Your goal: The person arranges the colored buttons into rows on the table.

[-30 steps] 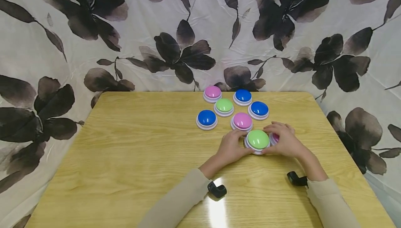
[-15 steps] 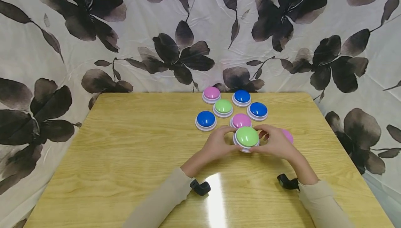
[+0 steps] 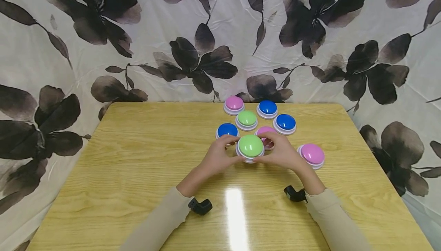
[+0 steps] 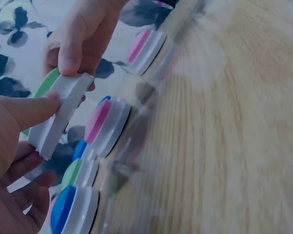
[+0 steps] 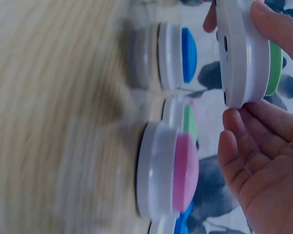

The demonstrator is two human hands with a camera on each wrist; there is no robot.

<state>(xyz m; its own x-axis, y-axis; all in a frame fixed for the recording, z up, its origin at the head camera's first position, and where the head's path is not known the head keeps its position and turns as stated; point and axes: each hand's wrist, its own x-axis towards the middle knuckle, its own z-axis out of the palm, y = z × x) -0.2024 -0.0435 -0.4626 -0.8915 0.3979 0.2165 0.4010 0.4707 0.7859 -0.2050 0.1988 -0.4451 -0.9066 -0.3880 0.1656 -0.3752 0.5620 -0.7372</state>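
Note:
A push button with a green dome and white base (image 3: pixel 250 146) is held in the air between both hands. My left hand (image 3: pixel 215 155) pinches its left rim with thumb and fingers. On the opposite rim my right hand (image 3: pixel 280 152) grips it the same way. The right wrist view shows the underside of the raised green button (image 5: pixel 246 53), well off the table. Behind it, a pink button (image 3: pixel 265 131) stands on the table, partly covered by my right fingers. A blue button (image 3: pixel 227 130) is just beyond my left fingertips.
More buttons stand toward the table's back edge: a pink one (image 3: pixel 234 104), a green one (image 3: pixel 246 119), and two blue ones (image 3: pixel 267 108). Another pink button (image 3: pixel 312 155) sits right of my right hand. A floral cloth (image 3: pixel 193 59) hangs behind the wooden table (image 3: pixel 138 159).
Both hands have lifted the green button and carried it leftward, from beside the right pink button to in front of the blue and middle pink ones. The right pink button is now uncovered.

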